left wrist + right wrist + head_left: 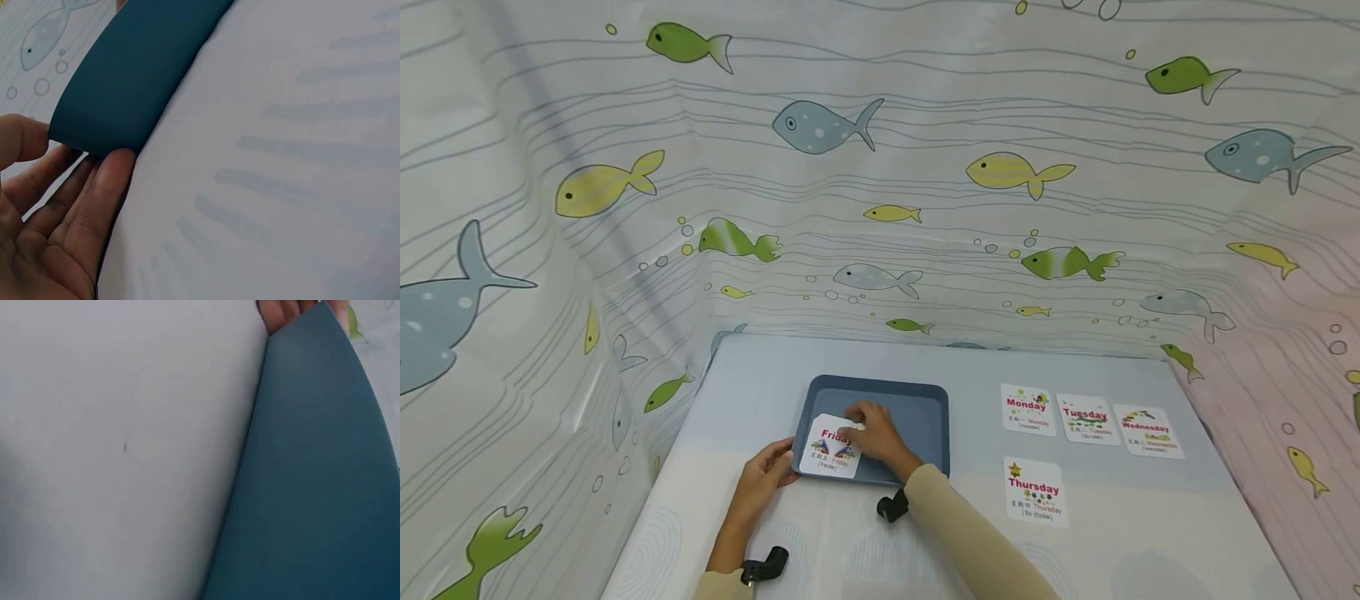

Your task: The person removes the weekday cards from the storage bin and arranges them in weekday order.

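Note:
A blue-grey rectangular tray point(917, 429) lies on the table, and a white Friday card point(826, 461) is at its left end. My left hand point(763, 475) grips the tray's near left corner. In the left wrist view, the left hand point(69, 212) has its thumb and fingers about that corner of the tray point(137, 69). Reaching over the tray, my right hand point(880, 433) has curled fingers and pinches the card by its upper right part, covering some of it. The right wrist view shows the tray's outer side point(300, 475), with left fingers point(284, 311) at its far corner.
Right of the tray, a Monday card point(1028, 421), a Tuesday card point(1086, 425) and a Wednesday card point(1147, 442) lie in a row. A Thursday card point(1035, 502) lies below Monday. Fish-printed sheeting point(925, 242) rises behind the pale table point(977, 554) and along both sides.

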